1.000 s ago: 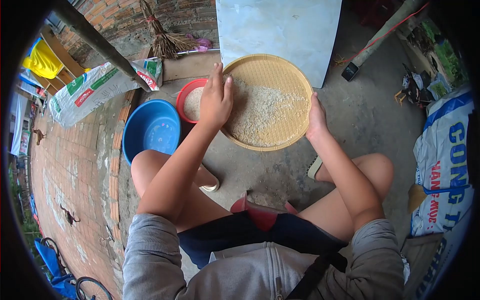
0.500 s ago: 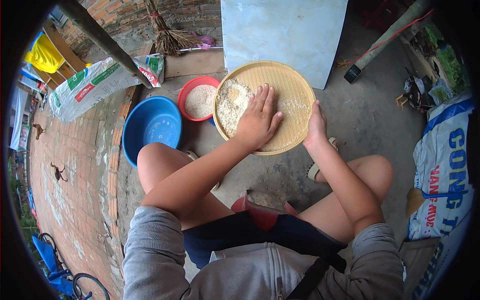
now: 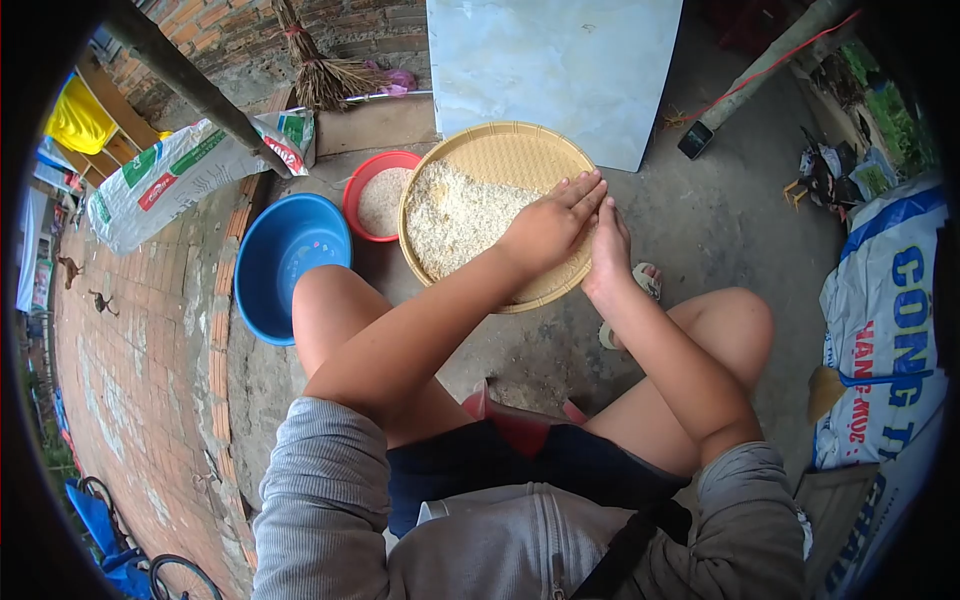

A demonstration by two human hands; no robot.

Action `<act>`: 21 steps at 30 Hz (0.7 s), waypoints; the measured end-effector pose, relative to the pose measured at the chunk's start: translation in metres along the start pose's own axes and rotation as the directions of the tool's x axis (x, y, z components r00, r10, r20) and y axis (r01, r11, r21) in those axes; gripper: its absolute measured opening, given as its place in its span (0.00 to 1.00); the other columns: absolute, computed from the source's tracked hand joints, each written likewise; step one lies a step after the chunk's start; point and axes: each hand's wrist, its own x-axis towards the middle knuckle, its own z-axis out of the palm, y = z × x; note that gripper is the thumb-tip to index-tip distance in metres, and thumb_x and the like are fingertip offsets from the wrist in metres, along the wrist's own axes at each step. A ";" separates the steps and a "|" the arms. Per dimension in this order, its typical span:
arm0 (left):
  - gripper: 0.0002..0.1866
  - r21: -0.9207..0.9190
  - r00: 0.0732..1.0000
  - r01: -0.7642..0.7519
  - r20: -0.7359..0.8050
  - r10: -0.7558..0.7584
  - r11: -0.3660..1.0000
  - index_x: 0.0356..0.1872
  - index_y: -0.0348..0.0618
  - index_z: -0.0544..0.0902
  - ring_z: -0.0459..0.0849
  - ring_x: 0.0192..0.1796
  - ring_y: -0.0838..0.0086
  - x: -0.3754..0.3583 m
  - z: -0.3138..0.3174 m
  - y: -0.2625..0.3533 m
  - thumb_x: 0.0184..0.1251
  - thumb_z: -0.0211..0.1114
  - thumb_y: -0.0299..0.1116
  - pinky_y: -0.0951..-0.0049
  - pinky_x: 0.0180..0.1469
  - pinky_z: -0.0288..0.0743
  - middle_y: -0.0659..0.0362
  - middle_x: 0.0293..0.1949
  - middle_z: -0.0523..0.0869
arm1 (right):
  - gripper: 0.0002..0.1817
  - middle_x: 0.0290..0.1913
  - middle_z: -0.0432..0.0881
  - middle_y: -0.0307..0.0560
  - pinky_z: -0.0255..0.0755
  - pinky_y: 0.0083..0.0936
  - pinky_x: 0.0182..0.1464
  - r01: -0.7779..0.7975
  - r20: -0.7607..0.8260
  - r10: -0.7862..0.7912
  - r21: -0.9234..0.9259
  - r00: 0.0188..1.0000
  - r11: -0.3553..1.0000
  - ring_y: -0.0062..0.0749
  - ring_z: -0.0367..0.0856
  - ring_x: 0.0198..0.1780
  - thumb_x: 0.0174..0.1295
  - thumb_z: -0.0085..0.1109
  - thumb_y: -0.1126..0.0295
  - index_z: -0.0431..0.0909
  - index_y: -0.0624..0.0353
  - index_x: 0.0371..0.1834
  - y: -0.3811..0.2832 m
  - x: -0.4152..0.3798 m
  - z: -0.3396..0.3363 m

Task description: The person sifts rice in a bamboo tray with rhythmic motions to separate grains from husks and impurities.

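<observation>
A round woven bamboo winnowing tray (image 3: 500,148) is held above the floor in front of me, and pale rice grains (image 3: 455,215) cover its left and middle parts. My left hand (image 3: 552,232) lies palm down over the right side of the tray, fingers stretched out toward the rim. Against that same right rim, my right hand (image 3: 607,255) grips the tray, its fingers partly behind the edge. The two hands meet at the rim. What lies beneath my left palm is hidden.
A red basin (image 3: 352,205) of rice stands left of the tray, beside a larger blue basin (image 3: 258,290). Behind are a pale board (image 3: 555,75) and a straw broom (image 3: 325,80). A white printed sack (image 3: 880,330) lies at right. Chickens (image 3: 101,303) are on the brick paving.
My left hand has slid right across the tray, from its middle to the right rim beside my right hand. The rice shows as a wider layer.
</observation>
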 end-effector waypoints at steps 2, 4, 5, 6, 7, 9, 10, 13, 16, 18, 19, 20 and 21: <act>0.24 -0.070 0.999 -0.012 -0.038 0.009 0.998 0.63 0.38 0.69 0.69 0.66 0.60 0.003 -0.002 -0.010 0.66 0.53 0.30 0.63 0.67 0.64 0.51 0.65 0.69 | 0.26 0.66 0.65 0.49 0.65 0.36 0.64 0.023 -0.012 -0.023 0.004 1.000 1.000 0.36 0.67 0.65 0.75 0.26 0.53 0.58 0.56 0.68 0.000 0.003 0.000; 0.23 -0.034 0.996 0.008 -0.085 -0.011 0.999 0.63 0.42 0.71 0.72 0.63 0.61 0.004 -0.003 -0.021 0.64 0.52 0.27 0.66 0.64 0.68 0.53 0.64 0.71 | 0.27 0.65 0.66 0.50 0.65 0.37 0.64 -0.003 0.019 0.002 0.015 1.000 1.000 0.38 0.68 0.64 0.75 0.26 0.53 0.58 0.58 0.68 0.002 0.007 0.001; 0.24 -0.060 0.993 0.091 -0.064 -0.095 0.994 0.63 0.44 0.71 0.74 0.61 0.60 0.003 -0.004 -0.029 0.64 0.53 0.26 0.66 0.63 0.70 0.54 0.64 0.71 | 0.26 0.63 0.68 0.51 0.68 0.38 0.62 0.008 0.024 -0.008 -0.013 1.000 1.000 0.39 0.71 0.62 0.75 0.27 0.54 0.59 0.60 0.66 0.005 0.008 0.000; 0.24 -0.085 0.983 0.175 -0.040 -0.178 0.981 0.63 0.45 0.71 0.76 0.59 0.60 0.002 -0.007 -0.034 0.63 0.53 0.26 0.66 0.61 0.71 0.55 0.64 0.71 | 0.26 0.63 0.68 0.51 0.68 0.38 0.62 0.003 0.023 -0.003 -0.012 1.000 1.000 0.39 0.71 0.62 0.75 0.27 0.54 0.59 0.60 0.66 0.002 0.004 0.002; 0.26 -0.082 0.977 0.212 -0.018 -0.214 0.974 0.62 0.49 0.72 0.80 0.55 0.59 0.001 -0.009 -0.040 0.61 0.52 0.23 0.66 0.58 0.73 0.56 0.62 0.73 | 0.25 0.61 0.69 0.51 0.69 0.35 0.61 -0.049 0.004 0.049 -0.015 0.999 0.999 0.37 0.71 0.61 0.75 0.30 0.55 0.61 0.61 0.64 -0.002 -0.002 0.005; 0.26 -0.050 0.976 0.219 -0.007 -0.220 0.974 0.62 0.50 0.73 0.81 0.53 0.58 -0.002 -0.015 -0.047 0.60 0.52 0.23 0.66 0.57 0.74 0.56 0.61 0.74 | 0.24 0.59 0.70 0.51 0.70 0.33 0.59 -0.099 -0.020 0.099 -0.018 0.995 0.995 0.35 0.72 0.59 0.74 0.32 0.55 0.62 0.62 0.62 -0.005 -0.006 0.003; 0.26 -0.015 0.975 0.224 -0.001 -0.224 0.974 0.62 0.50 0.73 0.82 0.51 0.57 -0.003 -0.018 -0.048 0.59 0.51 0.22 0.65 0.55 0.75 0.56 0.60 0.76 | 0.25 0.59 0.71 0.51 0.71 0.35 0.58 -0.102 -0.009 0.101 -0.041 0.995 0.994 0.37 0.73 0.58 0.74 0.32 0.55 0.62 0.63 0.63 -0.005 -0.005 0.000; 0.26 -0.022 0.964 0.263 -0.037 -0.263 0.965 0.61 0.48 0.73 0.84 0.45 0.59 -0.003 -0.029 -0.049 0.58 0.54 0.21 0.66 0.50 0.78 0.55 0.50 0.82 | 0.25 0.59 0.71 0.51 0.73 0.37 0.58 -0.124 -0.004 0.124 -0.071 0.992 0.990 0.38 0.75 0.58 0.74 0.31 0.54 0.62 0.63 0.63 -0.017 -0.011 0.004; 0.28 -0.124 0.950 0.236 -0.179 -0.255 0.964 0.62 0.47 0.72 0.85 0.38 0.62 -0.001 -0.032 -0.059 0.57 0.57 0.19 0.66 0.40 0.81 0.54 0.40 0.83 | 0.26 0.58 0.72 0.51 0.72 0.36 0.58 -0.130 -0.006 0.129 -0.062 0.992 0.990 0.37 0.75 0.57 0.74 0.32 0.54 0.64 0.63 0.62 -0.020 -0.010 0.002; 0.29 -0.363 0.874 0.315 -0.251 -0.417 0.877 0.65 0.48 0.69 0.86 0.34 0.65 0.004 -0.036 -0.058 0.59 0.55 0.18 0.66 0.33 0.81 0.51 0.38 0.83 | 0.26 0.58 0.73 0.51 0.72 0.35 0.58 -0.111 -0.001 0.111 -0.050 0.994 0.993 0.37 0.75 0.57 0.74 0.33 0.54 0.64 0.63 0.62 -0.017 -0.001 -0.003; 0.26 -0.439 0.838 0.330 -0.271 -0.473 0.835 0.65 0.47 0.69 0.85 0.26 0.72 0.006 -0.040 -0.051 0.65 0.54 0.21 0.71 0.25 0.78 0.51 0.34 0.84 | 0.25 0.58 0.73 0.50 0.72 0.35 0.57 -0.094 0.007 0.094 -0.038 0.996 0.995 0.36 0.75 0.56 0.74 0.33 0.53 0.65 0.63 0.61 -0.015 0.004 -0.007; 0.26 -0.441 0.839 0.328 -0.271 -0.472 0.835 0.65 0.47 0.69 0.85 0.26 0.72 0.009 -0.045 -0.047 0.65 0.54 0.21 0.71 0.25 0.78 0.51 0.34 0.84 | 0.25 0.57 0.73 0.50 0.72 0.35 0.57 -0.077 0.014 0.078 -0.028 0.997 0.997 0.35 0.76 0.56 0.74 0.34 0.53 0.66 0.62 0.60 -0.013 0.008 -0.009; 0.23 -0.528 0.772 0.419 -0.219 -0.596 0.738 0.64 0.45 0.71 0.83 0.22 0.74 0.013 -0.053 -0.041 0.67 0.54 0.23 0.73 0.23 0.77 0.53 0.30 0.84 | 0.25 0.57 0.73 0.50 0.72 0.35 0.57 -0.074 0.013 0.075 -0.027 0.997 0.997 0.35 0.76 0.56 0.74 0.34 0.53 0.66 0.62 0.60 -0.011 0.011 -0.011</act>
